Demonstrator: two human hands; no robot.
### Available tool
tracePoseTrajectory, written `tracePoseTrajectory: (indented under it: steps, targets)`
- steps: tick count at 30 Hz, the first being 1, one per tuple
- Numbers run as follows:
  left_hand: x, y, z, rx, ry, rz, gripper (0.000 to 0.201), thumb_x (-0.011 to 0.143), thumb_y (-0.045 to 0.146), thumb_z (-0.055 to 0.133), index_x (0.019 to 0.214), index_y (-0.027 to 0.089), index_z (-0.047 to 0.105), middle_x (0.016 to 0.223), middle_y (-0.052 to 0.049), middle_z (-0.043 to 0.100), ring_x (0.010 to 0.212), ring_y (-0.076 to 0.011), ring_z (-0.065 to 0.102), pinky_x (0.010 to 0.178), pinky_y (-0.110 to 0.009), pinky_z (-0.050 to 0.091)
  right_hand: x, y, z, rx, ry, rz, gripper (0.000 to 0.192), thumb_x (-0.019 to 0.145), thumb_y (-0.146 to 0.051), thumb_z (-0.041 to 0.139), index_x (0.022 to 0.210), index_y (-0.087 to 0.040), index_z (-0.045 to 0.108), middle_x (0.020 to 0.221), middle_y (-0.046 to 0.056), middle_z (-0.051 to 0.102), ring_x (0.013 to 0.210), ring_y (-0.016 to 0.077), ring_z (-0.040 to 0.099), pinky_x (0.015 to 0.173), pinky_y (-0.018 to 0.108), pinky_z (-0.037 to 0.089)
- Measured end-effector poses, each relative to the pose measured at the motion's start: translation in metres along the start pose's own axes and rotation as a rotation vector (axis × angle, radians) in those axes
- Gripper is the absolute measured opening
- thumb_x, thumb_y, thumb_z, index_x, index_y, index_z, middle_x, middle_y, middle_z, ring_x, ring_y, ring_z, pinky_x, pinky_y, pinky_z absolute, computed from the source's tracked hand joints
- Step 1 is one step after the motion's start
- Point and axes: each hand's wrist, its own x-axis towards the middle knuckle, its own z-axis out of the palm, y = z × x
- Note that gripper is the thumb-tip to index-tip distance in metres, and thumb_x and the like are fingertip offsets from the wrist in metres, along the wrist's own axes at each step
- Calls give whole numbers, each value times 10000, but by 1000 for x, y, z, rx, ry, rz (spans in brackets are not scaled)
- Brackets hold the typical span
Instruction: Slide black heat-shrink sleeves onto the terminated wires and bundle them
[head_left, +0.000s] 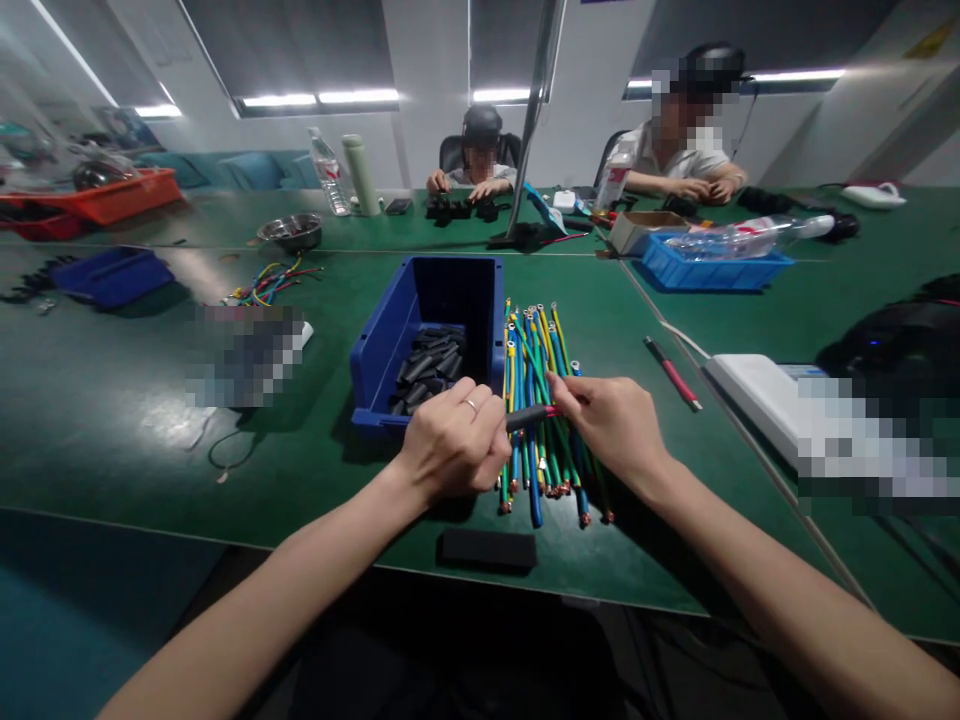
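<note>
A green worktable spreads out beneath my grip, and two other people sit working at its far side, well beyond my hands. Just ahead of my left hand stands one blue bin, open-topped, holding a heap of short black sleeves too tangled to count. My left hand is closed in a fist around one black sleeve, whose end pokes out toward my right hand. My right hand's fingers are pinched together on one red wire that meets the sleeve's end between my two hands; I cannot tell how far the wire sits inside it. Directly under that grip, and running away from me beside the bin, lies a bundle of wires in yellow, green and blue, perhaps a dozen or more, bare metal ends showing at the near side.

Nearer to me than my hands, one flat black block rests close to the table edge. Off to the right of my right hand lies one red pen-like stick; past it sits one white device. Farther beyond it is one shallow blue tray. Far to the left of my left hand sit one more blue tray and one orange tray.
</note>
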Motion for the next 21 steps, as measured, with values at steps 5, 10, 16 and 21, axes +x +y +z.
tracePoseTrajectory:
  steps: [5, 10, 16, 21]
  targets:
    - [-1, 6, -1, 0, 161, 10, 255, 960, 353, 575, 1111, 149, 605, 1065, -66, 639, 892, -182, 636, 770, -366, 559, 0, -1, -8, 143, 23, -163, 528, 1007, -404, 379, 522, -196, 391, 481, -20, 428, 435, 90, 346, 491, 268, 242]
    - [-2, 9, -5, -28, 294, 14, 205, 941, 194, 384, 767, 192, 492, 693, -38, 547, 685, -210, 520, 676, -404, 437, -4, -5, -13, 303, 4, -287, 467, 1022, -349, 366, 577, -212, 396, 501, -27, 401, 447, 99, 374, 482, 271, 283]
    - [-2, 14, -3, -172, 326, 124, 147, 912, 107, 377, 837, 214, 444, 726, -31, 559, 680, -181, 524, 642, -332, 448, -3, 0, -13, 273, -25, -381, 469, 1040, -304, 313, 642, -203, 539, 530, -9, 531, 440, 104, 471, 478, 285, 317]
    - [-5, 18, -3, -309, 329, 150, 130, 923, 91, 412, 895, 198, 481, 762, -40, 563, 729, -181, 525, 658, -310, 477, 3, 5, -14, 215, 4, -435, 490, 1030, -258, 317, 584, -206, 512, 507, 5, 532, 438, 115, 479, 488, 304, 319]
